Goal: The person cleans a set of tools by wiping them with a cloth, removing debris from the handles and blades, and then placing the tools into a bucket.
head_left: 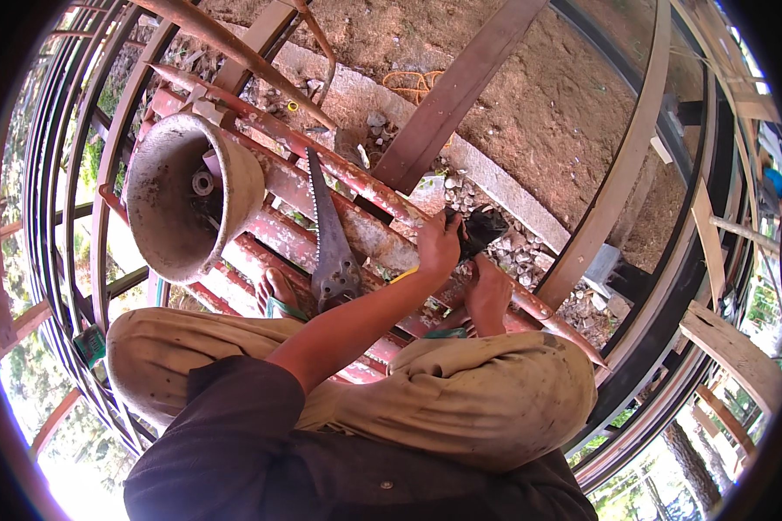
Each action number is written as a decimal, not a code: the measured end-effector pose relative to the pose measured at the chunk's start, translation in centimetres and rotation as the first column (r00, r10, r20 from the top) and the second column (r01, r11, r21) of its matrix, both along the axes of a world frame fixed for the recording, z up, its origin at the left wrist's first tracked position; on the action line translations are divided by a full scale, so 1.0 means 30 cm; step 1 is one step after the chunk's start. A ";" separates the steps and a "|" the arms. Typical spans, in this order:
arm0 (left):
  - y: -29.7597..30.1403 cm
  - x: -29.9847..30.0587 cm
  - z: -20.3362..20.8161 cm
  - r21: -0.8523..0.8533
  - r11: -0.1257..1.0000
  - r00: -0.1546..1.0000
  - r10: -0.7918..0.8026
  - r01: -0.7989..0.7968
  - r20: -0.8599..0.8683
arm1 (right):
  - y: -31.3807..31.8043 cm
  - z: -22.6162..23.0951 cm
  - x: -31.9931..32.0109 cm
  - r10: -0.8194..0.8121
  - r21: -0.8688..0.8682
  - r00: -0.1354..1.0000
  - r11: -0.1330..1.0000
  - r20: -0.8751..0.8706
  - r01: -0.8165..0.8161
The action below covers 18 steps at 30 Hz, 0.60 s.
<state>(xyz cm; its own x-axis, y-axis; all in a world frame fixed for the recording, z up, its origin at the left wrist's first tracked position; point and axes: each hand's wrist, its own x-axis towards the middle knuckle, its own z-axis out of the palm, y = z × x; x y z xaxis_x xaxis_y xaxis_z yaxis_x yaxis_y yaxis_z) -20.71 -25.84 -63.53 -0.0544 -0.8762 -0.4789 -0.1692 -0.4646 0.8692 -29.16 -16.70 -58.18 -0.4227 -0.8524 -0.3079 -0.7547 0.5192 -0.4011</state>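
A crumpled black bundle, looking like plastic, is at the far edge of the red-painted poles. My left hand grips its left side with bent fingers. Just below, my right hand closes on its lower edge; part of that hand's fingers is hidden. Left of my hands, a handsaw lies on the poles, blade pointing away and handle end partly behind my left forearm. A thin yellow strip shows beside that forearm. Farther left, a dirty, pale bucket leans with a few small items inside.
I sit on a platform of worn red metal poles with gaps between. A reddish-brown plank slopes across beyond my hands. Rubble and bare soil lie below. Dark beams run along the right, and a rusty pole crosses at upper left.
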 end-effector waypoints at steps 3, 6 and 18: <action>-0.033 0.004 0.031 0.020 1.000 0.997 -0.020 0.018 0.071 | 0.007 0.014 -0.002 0.004 -0.135 1.000 0.991 -0.031 -0.008; -0.051 0.015 0.029 0.049 0.997 0.993 0.053 -0.058 0.101 | 0.016 -0.013 0.020 -0.034 0.037 0.999 0.999 0.032 0.033; -0.069 0.127 0.021 0.084 0.922 0.863 -0.319 0.379 -0.393 | 0.098 -0.019 0.002 -0.179 -0.193 0.835 0.928 0.521 0.319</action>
